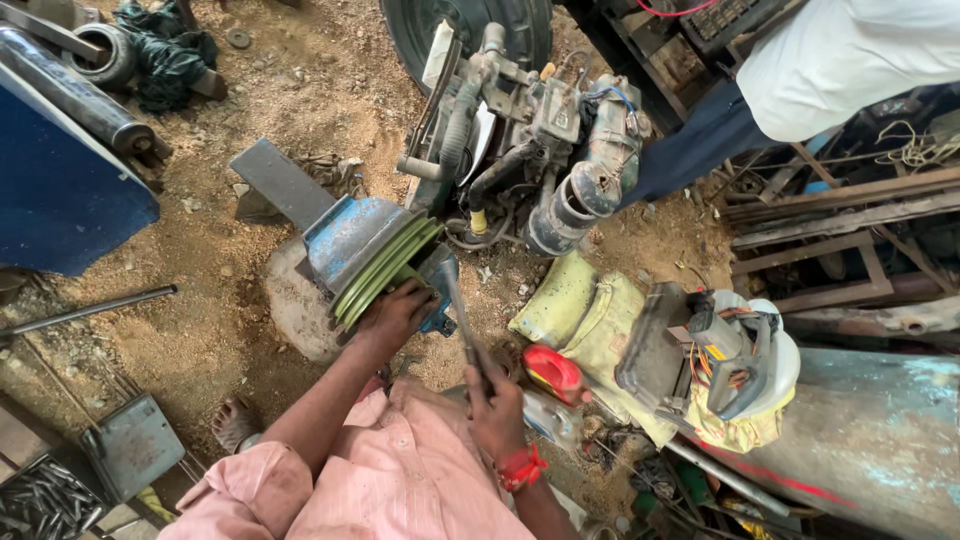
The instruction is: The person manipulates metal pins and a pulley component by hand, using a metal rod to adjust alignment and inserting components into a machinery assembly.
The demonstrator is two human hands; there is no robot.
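Observation:
My left hand [397,313] rests on the rim of a green grooved pulley [383,269] mounted on a blue machine body [350,236] that sits on the dirt ground. My right hand [494,403], with a red band at the wrist, grips a slim grey metal tool [459,318] whose upper end points at the blue part just right of the pulley. Pink sleeves cover both of my arms low in the view.
A grey engine with hoses [540,140] stands behind the pulley in front of a tyre [470,25]. Another person [830,70] in a white shirt stands at the top right. A red-capped can [553,373], yellow sacks [590,315] and an angle grinder [735,355] lie right. A metal rod [90,310] lies left.

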